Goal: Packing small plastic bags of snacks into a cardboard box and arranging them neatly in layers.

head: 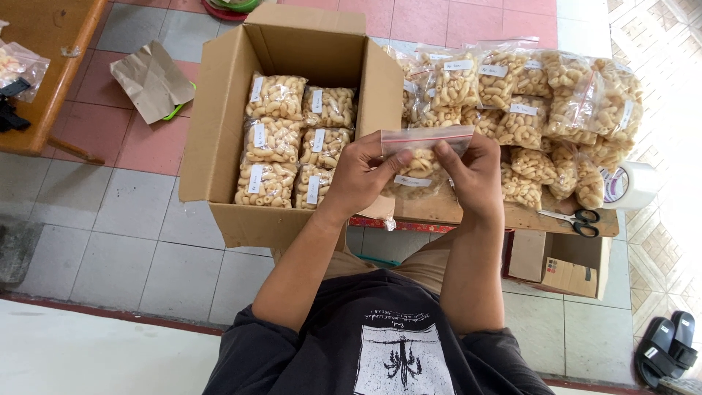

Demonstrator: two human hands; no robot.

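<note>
Head view: left hand [360,175] and right hand [475,175] both pinching one clear snack bag [418,162] by its top corners, over table's near edge. Open cardboard box [219,146] of packed bags at left; scissors [578,219] and tape roll [630,184] near right end.

Open cardboard box [292,124] left of low table [512,216]; packed bags [296,139] in rows inside box. Pile of bags [526,102] on table, right of box. Held bag [418,162] between left hand [360,175] and right hand [475,175], near side of pile. Scissors [574,218] on table's near right edge; tape roll [630,184] at right end. Small box [567,272] under table.
</note>
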